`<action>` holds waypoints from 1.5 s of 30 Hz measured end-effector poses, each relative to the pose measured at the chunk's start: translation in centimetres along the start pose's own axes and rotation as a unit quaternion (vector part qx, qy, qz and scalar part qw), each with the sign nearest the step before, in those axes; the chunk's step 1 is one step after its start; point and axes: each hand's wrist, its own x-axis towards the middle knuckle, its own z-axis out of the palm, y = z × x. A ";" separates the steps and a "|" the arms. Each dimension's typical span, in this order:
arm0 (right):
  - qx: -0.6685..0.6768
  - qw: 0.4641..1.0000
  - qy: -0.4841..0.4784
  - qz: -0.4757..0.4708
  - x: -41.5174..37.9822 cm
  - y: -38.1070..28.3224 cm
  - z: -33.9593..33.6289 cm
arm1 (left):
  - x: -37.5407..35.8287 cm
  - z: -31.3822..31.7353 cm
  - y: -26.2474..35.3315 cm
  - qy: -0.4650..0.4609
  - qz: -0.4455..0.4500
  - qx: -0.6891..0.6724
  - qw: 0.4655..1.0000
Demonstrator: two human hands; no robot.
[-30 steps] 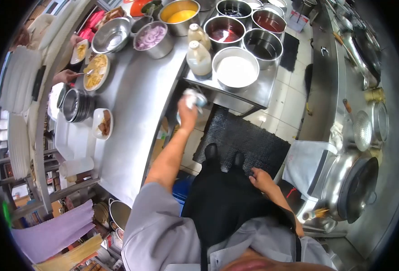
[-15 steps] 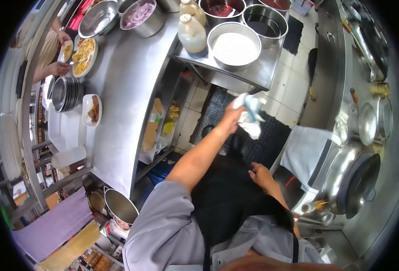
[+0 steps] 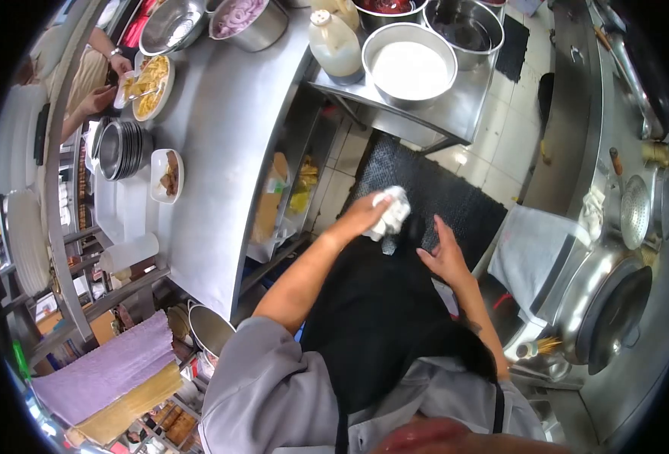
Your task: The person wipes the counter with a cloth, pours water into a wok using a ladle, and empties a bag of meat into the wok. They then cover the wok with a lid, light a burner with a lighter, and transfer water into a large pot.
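A crumpled white cloth (image 3: 395, 216) is held in the air over the black floor mat (image 3: 467, 204), above the half nearer the person. Its long axis runs roughly away from the body, slightly slanted: the fuller, rounded end points toward the far side of the mat, and a thin loose end hangs toward the black apron (image 3: 368, 310). It looks soft and bunched, with uneven folds and greyish patches.

The left hand (image 3: 361, 215) is clasped around the cloth's left side. The right hand (image 3: 449, 261) is released, fingers spread, just above the mat's near right part, forefinger pointing away from the body.

Beyond the mat is a small metal worktop (image 3: 464, 117) with a round pan of white contents (image 3: 411, 69) and a plastic bottle (image 3: 336, 47). Left of the mat runs a long worktop (image 3: 213, 166), carrying a white dish of brown food (image 3: 168, 176), stacked metal bowls (image 3: 126, 149) and an oval dish of yellow food (image 3: 152, 87), near another person's hands (image 3: 98, 100). Right of the mat hang a grey towel (image 3: 535, 242) and, farther right, a skimmer (image 3: 635, 212).
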 end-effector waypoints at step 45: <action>-0.118 0.989 0.080 -0.036 1.4 -2.0 -5.6 | 4.9 -7.9 -4.5 0.278 0.152 0.243 0.917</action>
